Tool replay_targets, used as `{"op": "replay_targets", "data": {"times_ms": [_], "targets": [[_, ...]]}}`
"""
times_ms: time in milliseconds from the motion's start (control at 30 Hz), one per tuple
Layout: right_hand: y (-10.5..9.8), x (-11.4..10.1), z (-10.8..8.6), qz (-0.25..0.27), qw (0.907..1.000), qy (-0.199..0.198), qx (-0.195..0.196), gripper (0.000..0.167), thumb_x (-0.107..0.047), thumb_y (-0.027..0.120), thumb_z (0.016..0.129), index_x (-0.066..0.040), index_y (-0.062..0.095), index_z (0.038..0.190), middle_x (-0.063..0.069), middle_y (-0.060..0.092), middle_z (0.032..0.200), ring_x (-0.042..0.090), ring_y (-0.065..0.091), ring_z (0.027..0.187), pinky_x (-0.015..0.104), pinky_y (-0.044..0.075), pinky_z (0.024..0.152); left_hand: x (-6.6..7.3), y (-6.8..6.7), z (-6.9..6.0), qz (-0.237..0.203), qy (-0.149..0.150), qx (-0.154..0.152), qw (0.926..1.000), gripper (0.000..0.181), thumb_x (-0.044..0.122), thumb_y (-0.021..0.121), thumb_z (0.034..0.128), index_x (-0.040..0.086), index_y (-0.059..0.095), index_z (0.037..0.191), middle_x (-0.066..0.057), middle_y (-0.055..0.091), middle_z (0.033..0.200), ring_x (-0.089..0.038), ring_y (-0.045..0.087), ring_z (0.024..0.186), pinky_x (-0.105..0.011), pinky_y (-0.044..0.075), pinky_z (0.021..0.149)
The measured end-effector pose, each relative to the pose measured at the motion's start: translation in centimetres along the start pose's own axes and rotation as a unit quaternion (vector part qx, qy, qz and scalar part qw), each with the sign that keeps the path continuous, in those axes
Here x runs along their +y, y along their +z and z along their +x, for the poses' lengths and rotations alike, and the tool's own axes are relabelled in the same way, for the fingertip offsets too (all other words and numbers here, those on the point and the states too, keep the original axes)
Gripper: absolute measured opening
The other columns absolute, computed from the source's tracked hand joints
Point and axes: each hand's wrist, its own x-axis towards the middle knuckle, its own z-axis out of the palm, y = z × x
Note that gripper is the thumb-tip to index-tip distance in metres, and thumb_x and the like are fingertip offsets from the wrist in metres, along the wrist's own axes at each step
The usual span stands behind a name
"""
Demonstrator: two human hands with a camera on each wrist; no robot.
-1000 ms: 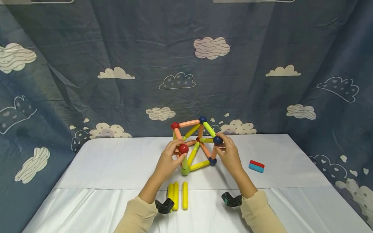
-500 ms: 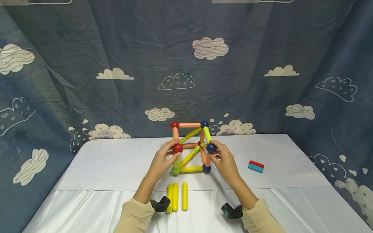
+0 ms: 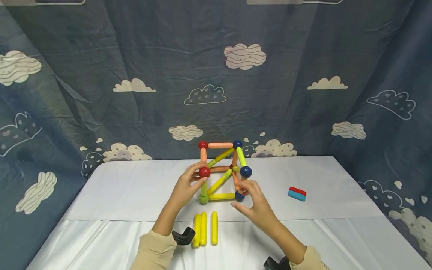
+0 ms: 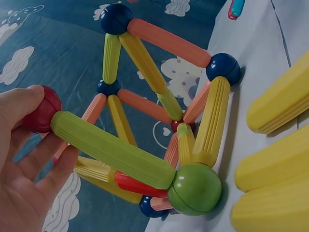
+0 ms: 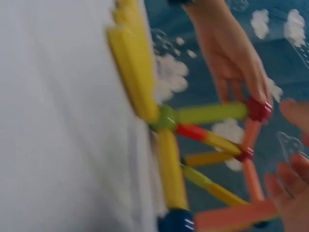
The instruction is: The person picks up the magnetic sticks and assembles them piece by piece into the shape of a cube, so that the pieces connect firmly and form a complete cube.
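A box-like frame of magnetic building sticks and balls stands on the table, its orange, yellow and green sticks joined by red, blue and green balls. My left hand (image 3: 185,189) pinches the red ball (image 3: 204,172) at its upper front left corner. In the left wrist view a light green stick (image 4: 113,147) runs from that ball down to the green ball (image 4: 195,189). My right hand (image 3: 259,208) is just below the upper right blue ball (image 3: 246,172), in front of the lower blue ball (image 3: 239,196). Its thumb and fingers are spread apart, holding nothing.
Several loose yellow sticks (image 3: 214,228) lie on the white tablecloth (image 3: 121,195) in front of the frame. To the right, a red stick (image 3: 298,190) and a light blue stick (image 3: 297,196) lie side by side. A cloud-patterned curtain (image 3: 280,93) hangs behind.
The frame turned to face squarely forward and shifted slightly left and nearer. My right hand then let go of the upper right blue ball and moved down. The left hand kept hold of the red ball.
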Motion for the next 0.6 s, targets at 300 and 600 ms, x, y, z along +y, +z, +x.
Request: {"op": "replay_targets", "data": {"times_ms": [300, 600], "targets": [[3.6, 0.8, -1.5, 0.052, 0.9461, 0.049, -0.316, 0.046, -0.016, 0.065, 0.083, -0.021, 0.050, 0.126, -0.002, 0.041, 0.134, 0.018, 0.036, 0.123, 0.042, 0.033, 0.097, -0.3, -0.1, -0.1, -0.012, 0.015, -0.007, 0.9998, 0.044, 0.010, 0.062, 0.0844, 0.005, 0.049, 0.126, -0.006, 0.045, 0.129, -0.019, 0.056, 0.098, -0.029, 0.046, 0.083], [3.7, 0.7, -1.2, -0.061, 0.9363, -0.035, -0.344, 0.026, -0.011, 0.067, 0.081, -0.020, 0.065, 0.106, -0.009, 0.054, 0.102, 0.006, 0.048, 0.095, 0.024, 0.041, 0.084, -0.3, -0.2, -0.2, -0.013, 0.014, -0.011, 0.9998, 0.043, 0.009, 0.061, 0.0852, 0.008, 0.048, 0.126, -0.003, 0.044, 0.131, -0.018, 0.055, 0.099, -0.028, 0.046, 0.083]]}}
